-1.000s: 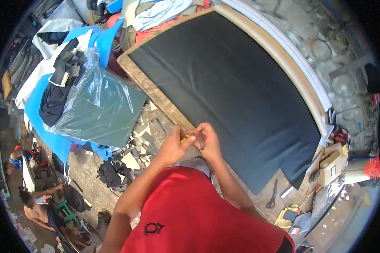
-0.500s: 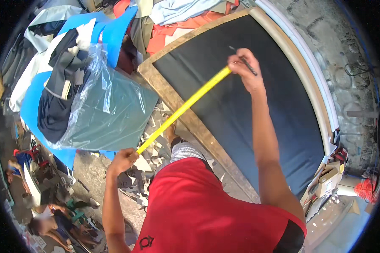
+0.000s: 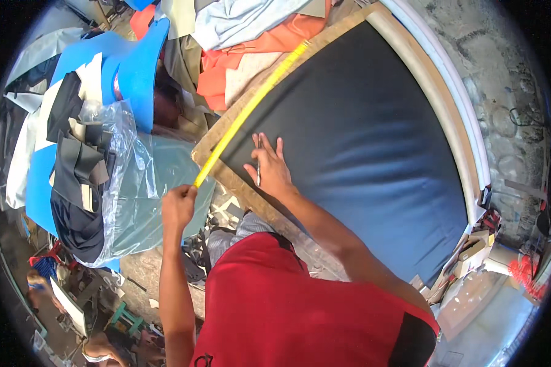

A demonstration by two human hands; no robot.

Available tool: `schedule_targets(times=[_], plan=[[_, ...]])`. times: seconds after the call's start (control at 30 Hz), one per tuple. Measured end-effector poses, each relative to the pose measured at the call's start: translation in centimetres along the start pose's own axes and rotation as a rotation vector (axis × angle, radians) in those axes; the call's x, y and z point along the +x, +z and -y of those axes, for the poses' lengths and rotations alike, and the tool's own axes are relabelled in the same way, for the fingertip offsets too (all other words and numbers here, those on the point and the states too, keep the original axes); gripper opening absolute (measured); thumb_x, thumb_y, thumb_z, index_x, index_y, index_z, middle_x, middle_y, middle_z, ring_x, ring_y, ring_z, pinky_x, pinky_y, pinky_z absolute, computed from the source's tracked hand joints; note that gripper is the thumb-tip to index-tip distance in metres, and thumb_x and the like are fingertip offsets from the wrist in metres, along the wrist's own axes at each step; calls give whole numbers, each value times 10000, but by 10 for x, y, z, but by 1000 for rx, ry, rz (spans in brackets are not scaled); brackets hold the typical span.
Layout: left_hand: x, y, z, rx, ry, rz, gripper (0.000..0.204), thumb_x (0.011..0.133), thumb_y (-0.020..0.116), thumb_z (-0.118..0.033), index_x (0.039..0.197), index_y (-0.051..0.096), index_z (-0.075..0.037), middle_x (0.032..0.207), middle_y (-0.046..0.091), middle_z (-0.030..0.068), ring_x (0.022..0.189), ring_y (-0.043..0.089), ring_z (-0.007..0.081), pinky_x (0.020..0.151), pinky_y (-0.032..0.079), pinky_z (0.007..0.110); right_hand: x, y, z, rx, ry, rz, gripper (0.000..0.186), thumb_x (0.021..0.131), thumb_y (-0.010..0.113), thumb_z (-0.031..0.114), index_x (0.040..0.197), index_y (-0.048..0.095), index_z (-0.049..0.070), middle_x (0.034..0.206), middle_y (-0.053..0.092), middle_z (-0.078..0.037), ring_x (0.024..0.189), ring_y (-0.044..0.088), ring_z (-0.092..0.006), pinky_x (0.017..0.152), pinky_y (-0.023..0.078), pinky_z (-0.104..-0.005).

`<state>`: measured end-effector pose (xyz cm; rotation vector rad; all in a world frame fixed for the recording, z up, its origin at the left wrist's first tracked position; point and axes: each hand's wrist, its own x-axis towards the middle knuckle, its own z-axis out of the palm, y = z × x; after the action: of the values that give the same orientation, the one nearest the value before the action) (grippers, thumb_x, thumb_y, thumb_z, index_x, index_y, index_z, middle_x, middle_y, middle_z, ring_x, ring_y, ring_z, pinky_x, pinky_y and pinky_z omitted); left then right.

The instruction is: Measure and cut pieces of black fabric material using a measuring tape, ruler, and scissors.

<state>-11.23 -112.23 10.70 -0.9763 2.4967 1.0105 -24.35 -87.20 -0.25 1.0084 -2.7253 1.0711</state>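
Observation:
My left hand [image 3: 179, 202] grips the lower end of a yellow measuring tape [image 3: 251, 107], which stretches diagonally along the wood-edged board [image 3: 239, 192] to its far rim. My right hand [image 3: 270, 164] rests on the black sheet [image 3: 373, 122] covering the board, fingers spread, with a slim pen-like tool [image 3: 258, 174] held between them. It lies just right of the tape.
Blue sheets [image 3: 134, 79], dark scraps [image 3: 79, 196] and clear plastic [image 3: 147, 202] lie left; orange and pale fabrics [image 3: 239, 24] beyond the board. Long rolls [image 3: 474, 147] line its right edge. Co-workers [image 3: 40, 284] sit lower left, near a green stool [image 3: 125, 321].
The tape, first stretched out between both hands, now lies along the board's left-far edge. My right hand has come back down-left from it onto the black sheet; my left hand has risen slightly.

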Motion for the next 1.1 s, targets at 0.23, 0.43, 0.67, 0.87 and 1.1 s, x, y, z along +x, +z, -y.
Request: schedule_targets(times=[0.23, 0.43, 0.67, 0.87, 1.1], plan=[[50, 28, -44, 307, -92, -34, 385, 948, 617, -391, 1047, 802, -68, 944, 768, 218, 846, 706, 465, 761, 561, 508, 76, -38, -30, 169, 71, -356, 272, 870, 745, 83, 998, 506, 66, 1381, 649, -270, 1253, 618, -461, 1154, 415, -590], [64, 36, -43, 392, -66, -105, 402, 953, 638, -407, 1005, 804, -45, 913, 768, 229, 832, 730, 450, 733, 576, 511, 114, -24, -74, -205, 163, -56, 440, 893, 800, 341, 1065, 500, 69, 1535, 513, -272, 1434, 474, -459, 1167, 330, -658], [61, 28, -15, 331, -121, -20, 411, 980, 645, -429, 985, 802, -49, 825, 743, 209, 757, 700, 438, 696, 548, 502, 106, -17, -83, -231, 62, -117, 474, 881, 803, 435, 1029, 516, 89, 1518, 554, -252, 1492, 430, -451, 1182, 259, -728], [60, 22, 14, 282, -109, 26, 429, 992, 645, -433, 949, 786, -31, 768, 718, 208, 708, 677, 431, 668, 522, 503, 102, -17, -86, -175, -3, -101, 430, 871, 826, 375, 1023, 539, 93, 1448, 639, -199, 1484, 464, -423, 1186, 239, -736], [54, 25, 13, 252, -65, 41, 433, 995, 644, -426, 918, 765, -17, 776, 716, 217, 707, 671, 448, 667, 516, 520, 100, -14, -88, -178, -19, -63, 579, 912, 790, 373, 1318, 589, 11, 1027, 730, -52, 1463, 500, -396, 1195, 196, -759]])
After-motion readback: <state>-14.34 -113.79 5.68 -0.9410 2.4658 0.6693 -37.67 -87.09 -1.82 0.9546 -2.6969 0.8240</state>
